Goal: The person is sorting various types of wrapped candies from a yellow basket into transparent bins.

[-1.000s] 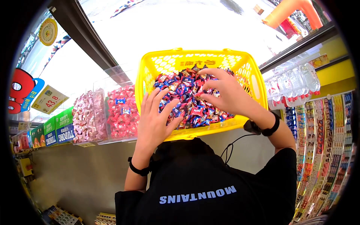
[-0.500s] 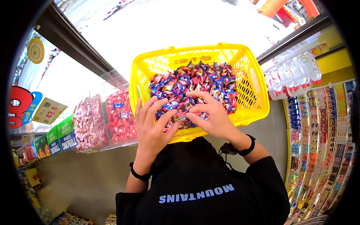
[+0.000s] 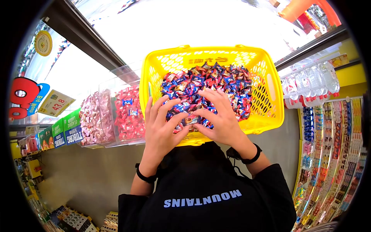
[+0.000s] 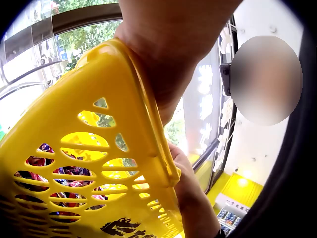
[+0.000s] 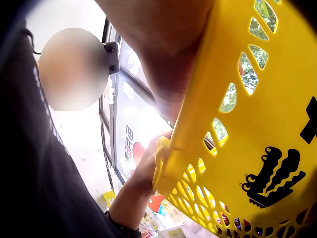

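A yellow plastic shopping basket [image 3: 264, 125] holds a heap of small wrapped candies [image 3: 228, 81] in red, blue and dark wrappers. Over the near part of the heap, one wrapped candy [image 3: 190, 120] is between both hands. My left hand [image 3: 160, 123] pinches its left end with thumb and index finger. On its right end, the thumb and index finger of my right hand [image 3: 222, 119] do the same. Both wrist views show mainly the outside of the basket wall [image 4: 133, 99], hiding the fingertips and that candy.
Clear bins of pink candies [image 3: 96, 120] and red candies [image 3: 129, 116] stand left of the basket, with green beer cartons [image 3: 71, 129] beyond. Bottles [image 3: 313, 79] stand at the right, above shelves of small packs [image 3: 328, 154]. A window frame [image 3: 91, 34] lies behind.
My right hand has come down and left from over the middle of the heap, bringing a candy to the left hand. Both hands now pinch it near the basket's front rim.
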Demonstrator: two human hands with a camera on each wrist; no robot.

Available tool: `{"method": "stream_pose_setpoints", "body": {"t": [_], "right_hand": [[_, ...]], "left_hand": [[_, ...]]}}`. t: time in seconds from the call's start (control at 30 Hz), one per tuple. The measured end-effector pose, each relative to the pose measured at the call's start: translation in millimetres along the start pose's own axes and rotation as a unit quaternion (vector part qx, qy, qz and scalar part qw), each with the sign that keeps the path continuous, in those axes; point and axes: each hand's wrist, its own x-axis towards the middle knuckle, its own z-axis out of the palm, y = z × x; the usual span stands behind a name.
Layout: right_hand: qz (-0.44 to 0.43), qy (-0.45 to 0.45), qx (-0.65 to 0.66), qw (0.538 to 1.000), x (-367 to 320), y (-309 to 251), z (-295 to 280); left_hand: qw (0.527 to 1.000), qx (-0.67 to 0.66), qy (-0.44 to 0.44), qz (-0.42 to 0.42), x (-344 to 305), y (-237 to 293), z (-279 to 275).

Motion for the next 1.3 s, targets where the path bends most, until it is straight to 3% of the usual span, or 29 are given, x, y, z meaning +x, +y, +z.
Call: {"method": "stream_pose_setpoints", "body": {"t": [0.37,0.47,0.6,0.7,0.8,0.9,1.07,1.17,1.3], "right_hand": [[-0.002,-0.001,0.001,1.000,1.2,4.3,0.3],[0.002,0.007,-0.005,1.000,5.9,-2.4,-1.3],[-0.004,-0.009,0.006,1.000,4.0,-1.5,-2.6],[0.011,-0.012,0.021,1.000,3.3,-1.4,-0.2],[0.014,-0.022,0.028,0.999,2.3,-0.6,4.8],[0.011,-0.026,0.027,0.999,3.1,-0.4,5.8],[0.013,-0.023,0.027,0.999,3.1,-0.4,5.7],[0.009,-0.027,0.028,0.999,2.0,-0.1,5.9],[0.013,-0.030,0.033,0.999,2.5,-2.2,4.3]], "left_hand": [[1.000,-0.017,-0.001,0.004,-0.3,-1.7,-1.1],[0.999,0.038,0.029,0.008,1.3,-8.8,-17.4],[0.978,0.149,0.135,-0.047,-3.0,-69.0,-63.5],[0.961,0.223,0.116,-0.112,-9.9,-127.7,-77.7],[0.966,0.230,-0.004,-0.116,-26.1,-192.1,-47.1],[0.951,0.269,-0.076,-0.130,-26.3,-216.4,-24.5],[0.914,0.348,-0.114,-0.176,-24.9,-263.1,-5.3],[0.877,0.384,-0.181,-0.227,-23.5,-263.9,-6.7],[0.837,0.315,-0.307,-0.326,-8.6,-232.2,-19.1]]}}
